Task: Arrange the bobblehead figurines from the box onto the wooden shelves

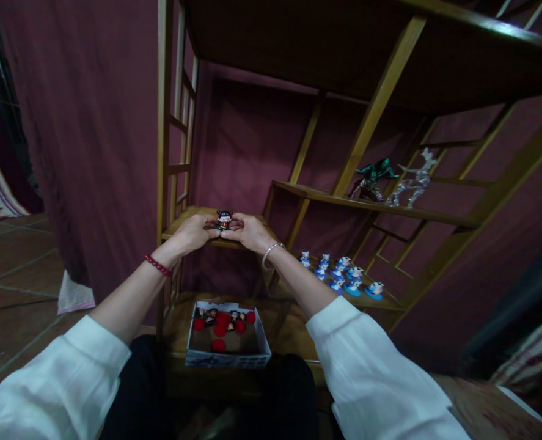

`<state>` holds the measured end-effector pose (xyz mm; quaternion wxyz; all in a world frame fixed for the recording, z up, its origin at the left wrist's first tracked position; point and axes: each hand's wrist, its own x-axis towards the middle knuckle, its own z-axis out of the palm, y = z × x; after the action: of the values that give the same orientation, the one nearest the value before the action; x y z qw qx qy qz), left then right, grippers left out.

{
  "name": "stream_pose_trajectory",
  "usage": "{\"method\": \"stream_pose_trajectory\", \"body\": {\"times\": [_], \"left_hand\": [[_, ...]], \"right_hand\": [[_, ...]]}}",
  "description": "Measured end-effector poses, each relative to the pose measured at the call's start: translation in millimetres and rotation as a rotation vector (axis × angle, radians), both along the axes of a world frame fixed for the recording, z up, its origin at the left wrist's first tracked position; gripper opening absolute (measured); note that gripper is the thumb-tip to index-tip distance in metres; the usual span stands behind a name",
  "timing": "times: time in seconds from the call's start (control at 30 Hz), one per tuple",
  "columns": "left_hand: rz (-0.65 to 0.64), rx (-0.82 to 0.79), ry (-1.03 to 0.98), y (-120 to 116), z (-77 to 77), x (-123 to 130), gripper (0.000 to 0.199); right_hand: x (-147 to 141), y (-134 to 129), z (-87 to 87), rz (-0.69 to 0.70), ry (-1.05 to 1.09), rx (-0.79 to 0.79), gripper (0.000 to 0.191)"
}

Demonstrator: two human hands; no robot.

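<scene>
A small figurine [224,220] with dark hair buns and a red and black outfit stands upright between my two hands, at the front of a wooden shelf [188,221]. My left hand [196,233] grips its left side with thumb and fingers. From the other side my right hand [249,232] pinches it, the thumb near its base. Below, on a lower shelf, is an open cardboard box [228,359] holding several more dark figurines and round red pieces. Whether the held figurine's base touches the shelf is hard to tell.
To the right, several blue and white figurines [344,272] stand on a lower shelf. Above them, a clear deer figure [412,181] and a dark green ornament [374,178] sit on a middle shelf. Wooden posts [380,104] divide the unit; a lattice side [179,134] bounds it at left.
</scene>
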<state>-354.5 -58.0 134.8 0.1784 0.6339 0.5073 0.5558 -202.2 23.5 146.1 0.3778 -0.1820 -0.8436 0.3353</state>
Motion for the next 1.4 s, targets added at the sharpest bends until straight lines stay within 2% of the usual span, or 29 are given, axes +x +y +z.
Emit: {"method": "stream_pose_trajectory", "body": {"times": [0.17,0.3,0.37,0.47,0.57,0.7,0.97,1.27,1.4], "left_hand": [[0.094,-0.030,0.001,9,0.8,-7,0.026],[0.149,-0.036,0.046,6,5.5,-7,0.025],[0.228,-0.042,0.157,0,9.6,-4,0.025],[0.401,-0.074,0.488,-11,13.9,2,0.027],[0.482,-0.106,0.733,-19,13.2,9,0.029],[0.478,-0.106,0.876,-20,9.5,13,0.033],[0.411,-0.212,0.916,-6,16.9,8,0.036],[0.457,-0.406,0.989,12,30.7,-2,0.041],[0.466,-0.399,1.006,21,32.1,-10,0.045]], "right_hand": [[-10,12,-2.3,-0.048,-0.043,0.037,0.037],[-16,17,-4.3,-0.089,-0.087,0.042,0.037],[-20,20,-4.5,-0.128,-0.118,0.034,0.037],[-24,25,-4.0,-0.159,-0.155,0.034,0.036],[-29,30,-2.4,-0.168,-0.186,0.057,0.034],[-34,36,2.2,-0.216,-0.230,0.086,0.030],[-53,52,11.9,-0.352,-0.293,0.156,0.031],[-83,67,22.3,-0.367,-0.332,0.135,0.031],[-97,72,26.4,-0.383,-0.329,0.138,0.030]]}}
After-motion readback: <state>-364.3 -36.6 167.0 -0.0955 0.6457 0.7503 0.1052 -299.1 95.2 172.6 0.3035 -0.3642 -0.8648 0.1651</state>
